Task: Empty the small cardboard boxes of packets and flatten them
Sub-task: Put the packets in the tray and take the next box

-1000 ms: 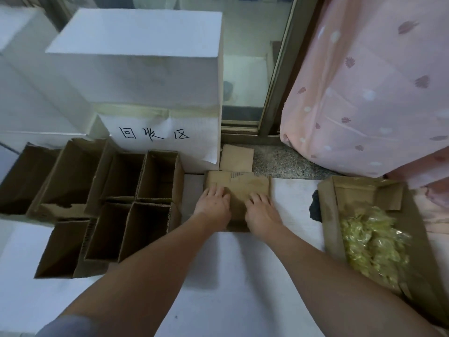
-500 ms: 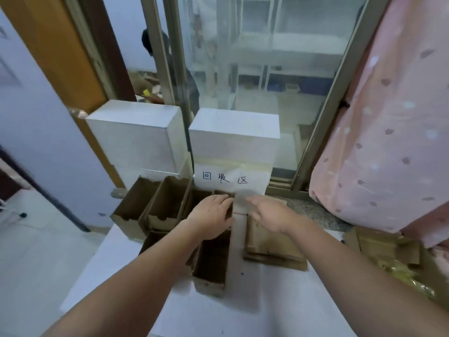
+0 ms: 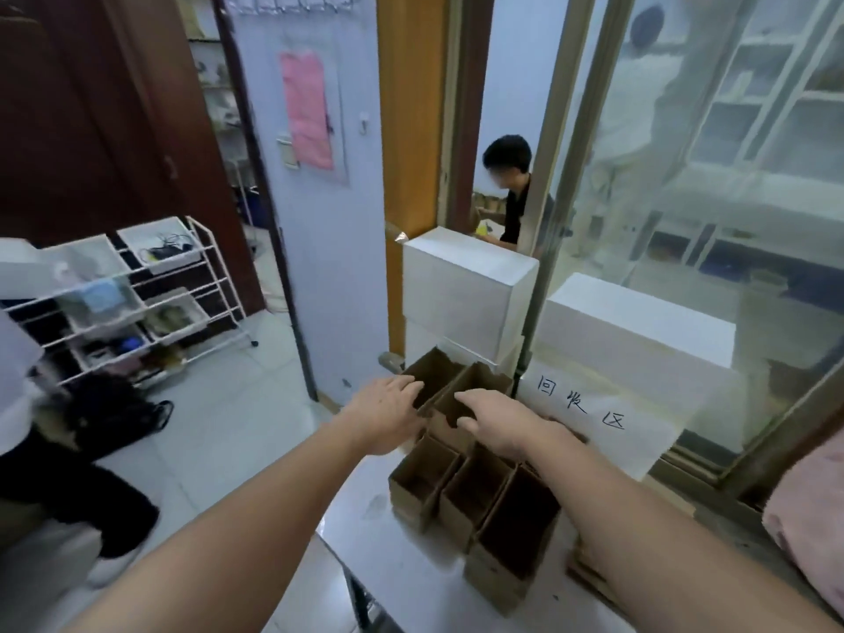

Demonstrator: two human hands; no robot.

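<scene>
Several small open brown cardboard boxes [image 3: 475,486] stand upright in a cluster on the white table [image 3: 411,582]; their insides look dark and I see no packets in them. My left hand [image 3: 388,415] hovers with relaxed fingers over the far-left box [image 3: 434,374]. My right hand [image 3: 495,420] reaches over the neighbouring far box [image 3: 479,386], fingers loosely bent, holding nothing. A corner of the flattened cardboard [image 3: 589,573] shows under my right forearm.
White foam blocks [image 3: 466,285] stand behind the boxes, one with a handwritten paper label [image 3: 589,408]. A glass sliding door [image 3: 712,198] is at the right, pink fabric [image 3: 813,518] at the far right. A wire shelf rack [image 3: 150,290] and a person [image 3: 511,194] are beyond.
Both hands left the flattened cardboard and moved left and forward to the far boxes. My head turned up and left, so the packet tray dropped out of view.
</scene>
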